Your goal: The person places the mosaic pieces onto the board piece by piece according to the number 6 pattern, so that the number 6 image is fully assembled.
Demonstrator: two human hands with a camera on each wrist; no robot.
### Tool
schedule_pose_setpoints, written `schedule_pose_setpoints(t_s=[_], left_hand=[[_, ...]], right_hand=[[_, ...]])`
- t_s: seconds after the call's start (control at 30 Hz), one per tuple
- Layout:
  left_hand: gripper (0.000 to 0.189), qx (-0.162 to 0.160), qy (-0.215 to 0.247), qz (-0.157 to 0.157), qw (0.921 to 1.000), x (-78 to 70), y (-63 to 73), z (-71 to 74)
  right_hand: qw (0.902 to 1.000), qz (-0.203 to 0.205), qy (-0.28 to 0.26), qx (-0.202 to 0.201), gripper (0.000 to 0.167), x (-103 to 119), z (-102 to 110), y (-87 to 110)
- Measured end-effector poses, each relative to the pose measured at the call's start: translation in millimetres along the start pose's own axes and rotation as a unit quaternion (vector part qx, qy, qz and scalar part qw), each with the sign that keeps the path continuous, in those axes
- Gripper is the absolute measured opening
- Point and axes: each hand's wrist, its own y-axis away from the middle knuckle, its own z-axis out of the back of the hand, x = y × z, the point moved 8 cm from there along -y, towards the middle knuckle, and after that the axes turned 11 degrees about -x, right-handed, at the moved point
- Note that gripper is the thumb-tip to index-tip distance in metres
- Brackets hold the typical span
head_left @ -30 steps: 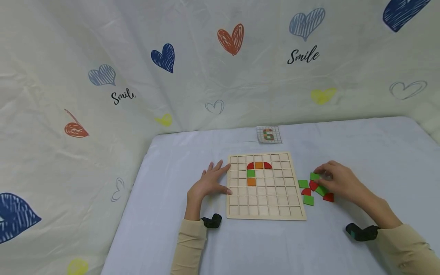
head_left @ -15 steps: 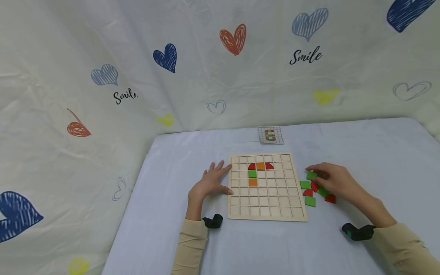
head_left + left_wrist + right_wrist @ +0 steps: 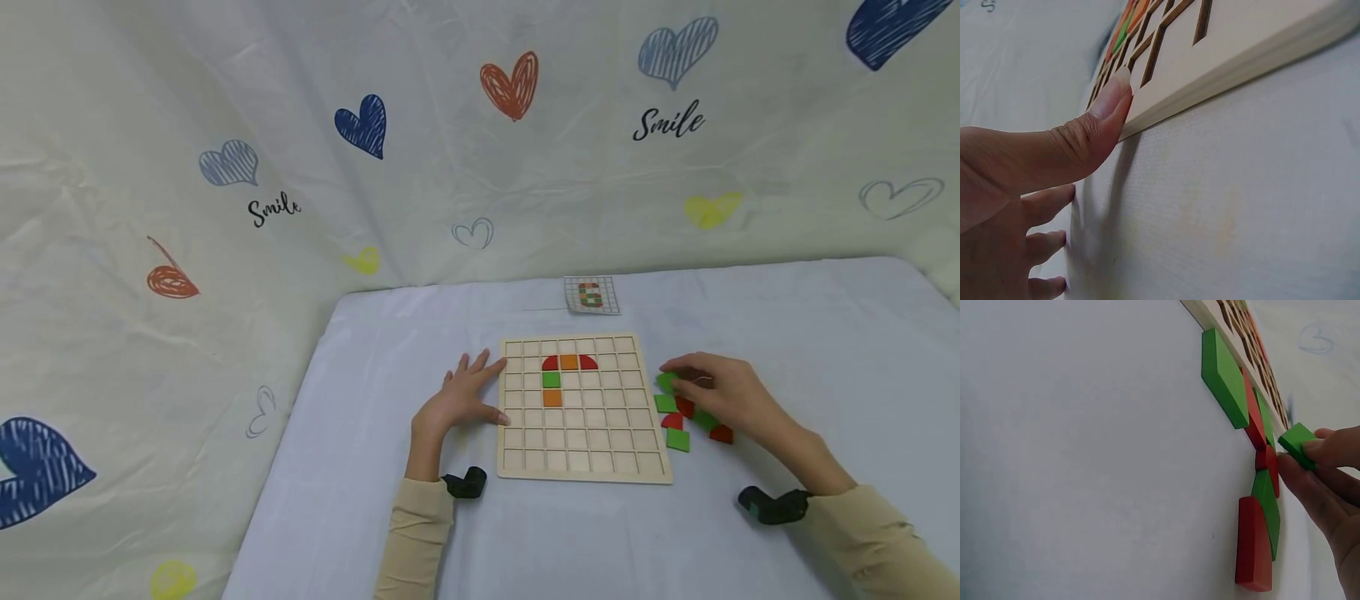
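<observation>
My right hand [image 3: 726,389] pinches a green square block [image 3: 1297,442] between thumb and fingers, raised above the loose pieces right of the board. The wooden grid board [image 3: 600,462] lies flat at the middle of the table. On it, an orange square [image 3: 569,362] sits between two red rounded pieces, with a green square [image 3: 551,380] and another orange square [image 3: 552,398] below the left one. My left hand [image 3: 453,402] is spread at the board's left side. Its thumb [image 3: 1107,103] rests on the board's edge.
Several loose pieces lie close to the board's right edge, among them a green square [image 3: 677,439] and a red rounded piece [image 3: 722,433]. Behind the board lies a pattern card [image 3: 592,295]. A curtain with printed hearts [image 3: 510,86] hangs beyond the white-covered table [image 3: 420,325].
My right hand has moved left toward the board, lifting the green block from among the loose pieces. The left hand stays in place on the board's edge.
</observation>
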Motion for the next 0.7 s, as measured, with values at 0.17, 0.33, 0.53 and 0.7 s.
schedule_pose_setpoints(t_s=[0.17, 0.33, 0.53, 0.7], left_hand=[[0.100, 0.001, 0.002, 0.000, 1.0000, 0.4, 0.4, -0.3], [0.100, 0.000, 0.003, 0.000, 1.0000, 0.5, 0.5, -0.2], [0.100, 0.000, 0.004, 0.001, 1.0000, 0.0, 0.4, 0.0], [0.100, -0.001, 0.006, 0.002, 1.0000, -0.6, 0.5, 0.4]], right_hand=[[0.9998, -0.007, -0.019, 0.008, 0.029, 6.4, -4.9, -2.1], [0.9993, -0.011, -0.032, 0.012, 0.035, 13.1, -10.0, -5.2], [0.9986, -0.018, -0.036, 0.033, 0.036, 18.4, -18.3, -8.7], [0.9983, -0.009, -0.025, 0.051, 0.034, 24.5, -25.6, -12.4]])
